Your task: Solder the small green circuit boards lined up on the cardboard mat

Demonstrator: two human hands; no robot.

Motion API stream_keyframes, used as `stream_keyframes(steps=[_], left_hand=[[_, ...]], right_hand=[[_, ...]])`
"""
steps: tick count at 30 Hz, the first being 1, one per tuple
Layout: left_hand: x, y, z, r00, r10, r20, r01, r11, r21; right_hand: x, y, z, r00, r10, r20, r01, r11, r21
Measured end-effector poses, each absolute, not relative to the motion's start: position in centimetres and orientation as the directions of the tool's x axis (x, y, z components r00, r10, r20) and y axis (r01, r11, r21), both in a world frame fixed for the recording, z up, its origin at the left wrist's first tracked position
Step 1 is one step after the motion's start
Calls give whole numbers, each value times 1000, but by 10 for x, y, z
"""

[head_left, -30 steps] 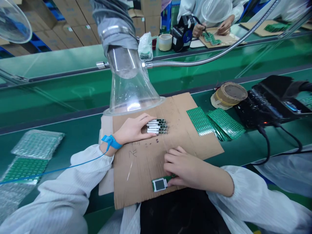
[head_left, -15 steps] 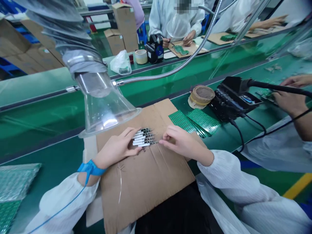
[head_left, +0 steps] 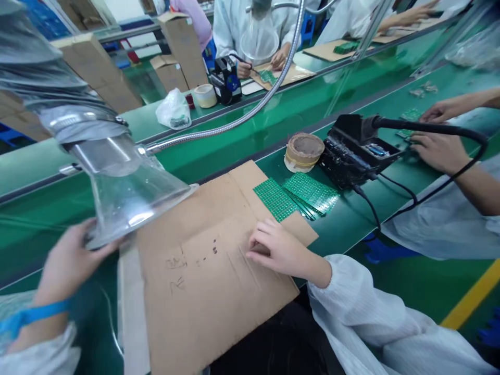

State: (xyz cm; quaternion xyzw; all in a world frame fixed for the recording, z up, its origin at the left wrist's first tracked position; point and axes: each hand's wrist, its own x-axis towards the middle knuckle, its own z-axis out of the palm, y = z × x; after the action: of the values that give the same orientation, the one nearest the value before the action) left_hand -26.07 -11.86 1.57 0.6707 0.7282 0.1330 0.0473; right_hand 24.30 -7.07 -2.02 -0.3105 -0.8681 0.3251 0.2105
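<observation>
My left hand (head_left: 74, 255) is at the far left, beside the rim of the clear plastic fume hood (head_left: 128, 192). Motion smears it, and its fingertips are partly hidden behind the hood, so I cannot make out what it holds. A blue wrist strap (head_left: 35, 315) circles that wrist. My right hand (head_left: 279, 250) rests low over the right part of the cardboard sheet (head_left: 219, 312), fingers loosely curled with a gap between thumb and forefinger. Nothing shows in it. Closest to it are the green circuit boards (head_left: 275, 198). The cardboard bears dark spots and pen marks.
A tape roll (head_left: 303, 151) stands beside a black, cabled box (head_left: 355, 151). At the right, a co-worker's hands (head_left: 441, 140) handle small green boards. Across the bench another person (head_left: 258, 41) works on a board. A flexible metal hose (head_left: 234, 122) arches overhead; a thin wire (head_left: 111, 323) hangs left.
My left hand has swept left from the middle of the cardboard to the hood. The row of black-and-white pieces no longer shows there. My right hand stays over the cardboard; the view has shifted.
</observation>
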Motion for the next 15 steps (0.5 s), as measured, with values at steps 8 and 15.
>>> stream_keyframes(steps=[8,15], left_hand=[[-305,-40,34,-419,873,252,879,319,355],[-335,-75,20,-603,775,191,780,523,343]], right_hand=[[247,-69,-34,-751,635,184,455,699,-552],[249,-58,-60,-727,597,339,481,795,-368]])
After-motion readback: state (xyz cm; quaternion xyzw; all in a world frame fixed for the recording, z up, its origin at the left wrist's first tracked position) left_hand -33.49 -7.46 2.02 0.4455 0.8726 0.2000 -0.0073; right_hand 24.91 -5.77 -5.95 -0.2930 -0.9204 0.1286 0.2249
